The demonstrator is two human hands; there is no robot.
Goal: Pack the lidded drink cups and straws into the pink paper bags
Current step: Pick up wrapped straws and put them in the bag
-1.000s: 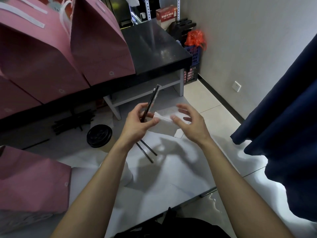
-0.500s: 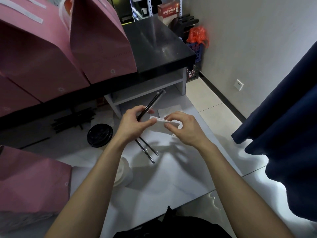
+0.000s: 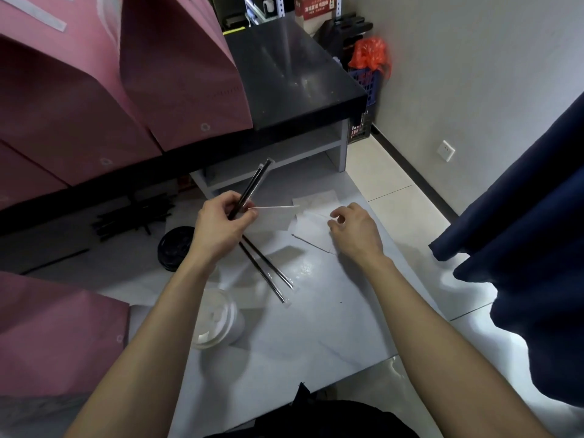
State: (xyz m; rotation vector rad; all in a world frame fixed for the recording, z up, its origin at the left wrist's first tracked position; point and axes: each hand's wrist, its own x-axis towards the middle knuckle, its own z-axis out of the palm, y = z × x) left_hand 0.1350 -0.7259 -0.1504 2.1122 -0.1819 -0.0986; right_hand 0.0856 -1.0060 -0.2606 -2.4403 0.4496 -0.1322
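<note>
The left hand (image 3: 221,229) covers the middle part of the wrapped black straws (image 3: 252,188), so the grip of the fingers on them cannot be seen, and the left forearm hides one side of the white-lidded cup (image 3: 218,317) and part of the black-lidded cup (image 3: 175,246). The pink paper bags (image 3: 177,77) behind the left hand are cut off by the top and left edges, and their openings are not visible. The print on the red box (image 3: 316,9) at the top edge is too small to read.
</note>
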